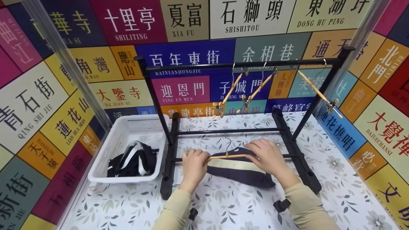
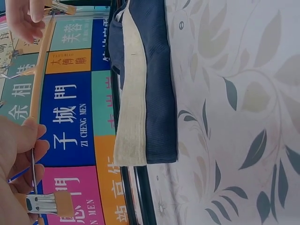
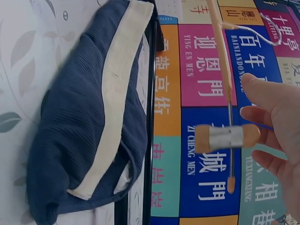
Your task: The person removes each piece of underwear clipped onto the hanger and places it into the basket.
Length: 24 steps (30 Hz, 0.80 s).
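In the head view my left hand (image 1: 194, 163) grips the left end of a wooden clip hanger (image 1: 227, 156) with a metal hook. The left wrist view shows thumb and fingers pinching its bar, beside a clip (image 2: 61, 204). My right hand (image 1: 270, 158) is by the hanger's other end. From the right wrist, its loosely bent fingers (image 3: 260, 91) appear apart from the bar and near the other clip (image 3: 227, 137). Below the hanger, a dark navy garment (image 1: 241, 178) with a cream band lies on the patterned surface, touched by neither hand.
A black rack (image 1: 198, 66) stands around the work, its low bars behind and beneath the hands. Several wooden clip hangers (image 1: 232, 88) hang from its top bar. At left, a white basket (image 1: 127, 179) holds black-and-white clothing (image 1: 148, 156). Sign-printed walls (image 1: 188, 86) enclose the back and sides.
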Tool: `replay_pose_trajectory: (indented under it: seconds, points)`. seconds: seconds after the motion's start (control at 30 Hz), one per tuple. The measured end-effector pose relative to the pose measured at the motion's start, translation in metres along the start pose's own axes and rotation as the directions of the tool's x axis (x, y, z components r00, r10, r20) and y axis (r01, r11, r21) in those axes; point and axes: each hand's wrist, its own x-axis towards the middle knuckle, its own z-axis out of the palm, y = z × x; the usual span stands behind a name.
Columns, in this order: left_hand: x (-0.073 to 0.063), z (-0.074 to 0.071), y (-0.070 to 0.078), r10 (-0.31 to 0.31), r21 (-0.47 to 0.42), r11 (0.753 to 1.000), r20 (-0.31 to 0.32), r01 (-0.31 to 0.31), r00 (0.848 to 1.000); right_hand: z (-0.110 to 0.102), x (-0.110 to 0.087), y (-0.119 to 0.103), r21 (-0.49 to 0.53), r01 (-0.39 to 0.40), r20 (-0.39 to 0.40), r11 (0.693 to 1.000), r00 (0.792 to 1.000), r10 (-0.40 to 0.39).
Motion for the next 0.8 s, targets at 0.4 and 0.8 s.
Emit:
replay_pose_trajectory:
  seconds: [0.4,0.8]
  points:
    - [-0.001,0.001,0.007,-0.015,-0.01,1.0,-0.001,0.015,1.0,0.014,0.001,-0.012,0.05,0.019,0.007,0.999,1.0,-0.02]
    - [-0.002,0.001,0.008,-0.023,-0.024,0.999,-0.005,0.023,1.0,0.019,-0.002,-0.014,0.033,0.024,0.001,0.999,1.0,-0.024]
